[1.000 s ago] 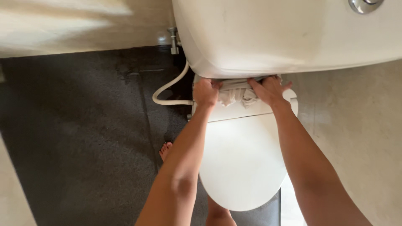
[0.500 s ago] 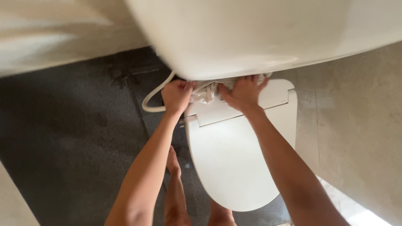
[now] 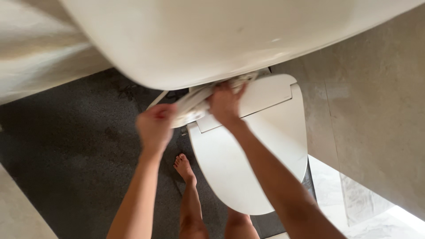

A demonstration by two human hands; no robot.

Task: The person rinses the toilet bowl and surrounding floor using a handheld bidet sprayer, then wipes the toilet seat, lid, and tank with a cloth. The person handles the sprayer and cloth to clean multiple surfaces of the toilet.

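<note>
My left hand [image 3: 155, 126] grips one end of a pale, crumpled cloth [image 3: 195, 104] and holds it out to the left of the toilet. My right hand [image 3: 226, 104] is closed on the other part of the cloth, at the back of the white toilet lid [image 3: 248, 163], just under the white cistern [image 3: 212, 40]. The cloth is stretched between both hands and runs under the cistern's edge, where part of it is hidden. The lid is down.
Dark grey floor [image 3: 75, 146] lies to the left, with my bare foot [image 3: 183, 168] beside the bowl. A beige tiled wall [image 3: 376, 119] stands close on the right. A thin white hose [image 3: 157, 98] shows behind my left hand.
My left hand has pulled away to the left and down, drawing the cloth out from behind the lid. My right hand slid left along the lid's back. The view leaned further over the cistern.
</note>
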